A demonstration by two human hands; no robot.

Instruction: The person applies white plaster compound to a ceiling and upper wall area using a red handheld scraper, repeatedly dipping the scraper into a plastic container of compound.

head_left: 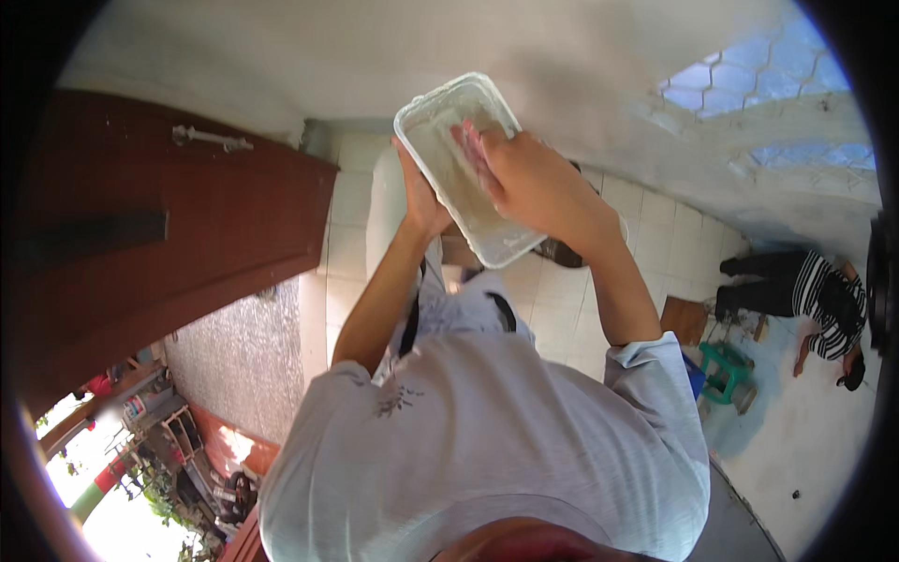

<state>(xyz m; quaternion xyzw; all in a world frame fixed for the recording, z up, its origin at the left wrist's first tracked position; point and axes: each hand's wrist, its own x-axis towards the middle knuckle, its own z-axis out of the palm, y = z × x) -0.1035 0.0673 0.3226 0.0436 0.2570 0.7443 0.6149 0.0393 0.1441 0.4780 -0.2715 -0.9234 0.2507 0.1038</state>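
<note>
In front of the pale wall I hold up a white rectangular plastic tub (499,245), tilted. A pale, whitish residue coats its inside and rim. My left hand (423,199) supports the tub from its left side, with the fingers partly hidden behind it. My right hand (536,183) reaches over the right rim into the tub. Its fingers are closed on a pink thing (471,145) that touches or hovers over the tub's inside. I cannot make out the kind of that pink thing, since my hand covers part of it.
A brown wooden door (112,201) with a metal handle (213,140) stands at left. Pale floor tiles (646,234) lie below. At far right another person (815,290) in a striped shirt is near a green plastic stool (727,373). A mesh window (758,80) is at upper right.
</note>
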